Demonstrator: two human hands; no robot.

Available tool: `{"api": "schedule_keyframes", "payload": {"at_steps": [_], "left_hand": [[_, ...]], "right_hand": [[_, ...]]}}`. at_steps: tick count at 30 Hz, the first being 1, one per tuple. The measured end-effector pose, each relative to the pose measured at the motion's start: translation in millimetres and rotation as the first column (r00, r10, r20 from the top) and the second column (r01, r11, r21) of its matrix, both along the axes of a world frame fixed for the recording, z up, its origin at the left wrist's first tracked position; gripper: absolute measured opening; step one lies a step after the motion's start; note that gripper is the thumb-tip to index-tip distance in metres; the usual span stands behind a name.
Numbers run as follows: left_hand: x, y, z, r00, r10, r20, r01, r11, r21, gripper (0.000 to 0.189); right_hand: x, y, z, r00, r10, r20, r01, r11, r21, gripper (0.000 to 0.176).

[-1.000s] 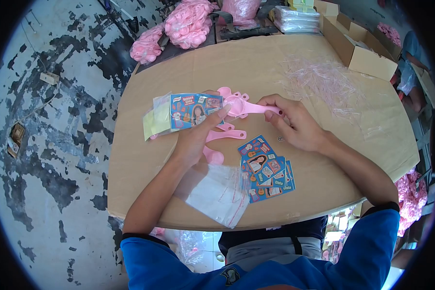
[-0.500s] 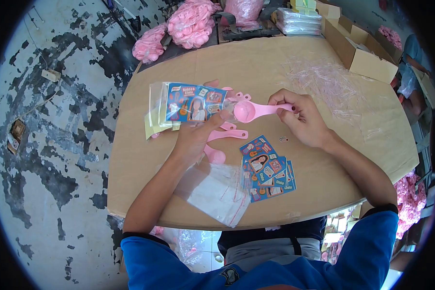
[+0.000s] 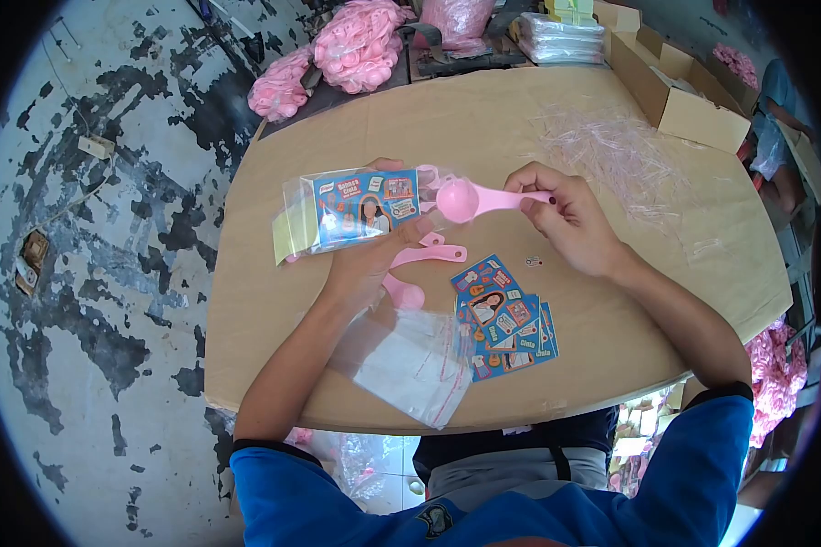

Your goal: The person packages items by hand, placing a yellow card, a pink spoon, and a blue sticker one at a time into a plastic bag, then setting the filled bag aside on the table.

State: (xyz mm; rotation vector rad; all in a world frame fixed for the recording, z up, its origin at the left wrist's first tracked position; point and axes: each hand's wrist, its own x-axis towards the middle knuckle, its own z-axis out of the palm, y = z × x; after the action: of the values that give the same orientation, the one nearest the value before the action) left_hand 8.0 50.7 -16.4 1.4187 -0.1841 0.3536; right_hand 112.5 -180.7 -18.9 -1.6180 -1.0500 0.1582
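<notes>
My left hand (image 3: 374, 260) grips a clear plastic bag (image 3: 298, 196) with a printed blue card (image 3: 351, 208) inside. Between thumb and fingers of my right hand (image 3: 573, 223) is the handle of a pink measuring spoon (image 3: 494, 200); its round bowl is right at the bag's right end. Other pink spoon parts show behind that end. Below my left hand lie more pink spoons (image 3: 442, 252), partly hidden. A pile of blue cards (image 3: 504, 319) rests nearer my body, beside flat clear bags (image 3: 410, 369). Pale yellow paper (image 3: 294, 234) sticks out under the held bag.
Thin clear plastic strips (image 3: 611, 164) are heaped on the brown-covered table (image 3: 410, 118). An open cardboard box (image 3: 693, 114) stands at the back right. Bags of pink items (image 3: 360, 46) and stacked clear packs (image 3: 564, 41) line the back. Another person (image 3: 780, 109) is at far right.
The bag in my left hand has turned slightly, its right end raised. The measuring spoon's bowl has shifted a little up and left, while my right hand stays nearly in place.
</notes>
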Motion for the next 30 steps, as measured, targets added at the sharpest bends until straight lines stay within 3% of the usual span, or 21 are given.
{"api": "schedule_keyframes", "payload": {"at_steps": [2,5,7,9,11,12,15,17,20,21,22,23,24,27,30], "left_hand": [[-2,-5,4,1.000,0.007,-0.028,-0.006,1.000,0.021,0.062],[0,-7,-4,1.000,0.006,0.017,-0.007,0.997,0.079,0.061],[-1,-11,-6,1.000,-0.006,0.014,0.004,0.995,0.102,0.061],[-6,-18,-5,0.998,-0.026,-0.051,0.031,0.995,0.096,0.061],[-3,-16,-15,0.999,-0.042,-0.027,0.046,0.984,0.171,0.062],[-3,-17,-18,0.999,-0.050,-0.017,0.053,0.977,0.208,0.062],[-4,-27,-22,0.991,-0.127,0.043,0.126,0.992,0.016,0.054],[-6,-15,-23,0.989,-0.127,-0.070,0.130,0.990,0.047,0.040],[2,-2,-14,0.996,-0.088,-0.030,0.088,0.996,0.006,0.034],[7,1,-10,0.998,-0.068,0.019,0.068,0.997,-0.023,0.037],[12,7,-13,0.999,0.007,-0.045,-0.009,0.999,-0.047,0.051],[11,7,-13,0.998,0.048,-0.042,-0.051,0.996,-0.067,0.051],[10,7,-11,0.995,0.086,-0.041,-0.089,0.993,-0.083,0.050],[10,5,-4,0.989,0.137,-0.048,-0.137,0.991,0.002,0.048],[2,-6,-4,0.990,0.139,0.007,-0.139,0.980,0.144,0.045]], "right_hand": [[2,-2,-3,0.994,0.024,0.107,-0.017,0.998,-0.068,0.016],[-8,2,6,0.998,0.064,0.023,-0.062,0.994,-0.091,0.023],[-16,5,7,0.988,0.123,-0.090,-0.126,0.991,-0.036,0.028],[-24,7,3,0.980,0.182,-0.086,-0.181,0.983,0.016,0.030],[-28,10,-4,0.973,0.227,0.033,-0.229,0.972,0.054,0.029],[-34,10,0,0.983,0.177,0.039,-0.178,0.984,0.018,0.020],[-32,9,5,0.998,0.063,0.026,-0.065,0.997,0.048,0.013],[-23,2,16,0.997,-0.064,0.041,0.059,0.993,0.103,0.010],[-13,-10,41,0.984,-0.179,0.007,0.172,0.953,0.250,0.006],[-9,-12,42,0.982,-0.171,0.078,0.154,0.971,0.185,0.006],[-5,-16,42,0.976,-0.156,0.150,0.139,0.983,0.119,0.006],[-3,-18,43,0.965,-0.138,0.223,0.129,0.990,0.054,0.007],[-5,-19,42,0.988,-0.084,0.129,0.087,0.996,-0.019,0.010],[-3,-24,54,0.981,-0.134,0.138,0.115,0.984,0.133,0.012],[-4,-30,59,0.977,-0.129,0.172,0.113,0.988,0.102,0.013]]}}
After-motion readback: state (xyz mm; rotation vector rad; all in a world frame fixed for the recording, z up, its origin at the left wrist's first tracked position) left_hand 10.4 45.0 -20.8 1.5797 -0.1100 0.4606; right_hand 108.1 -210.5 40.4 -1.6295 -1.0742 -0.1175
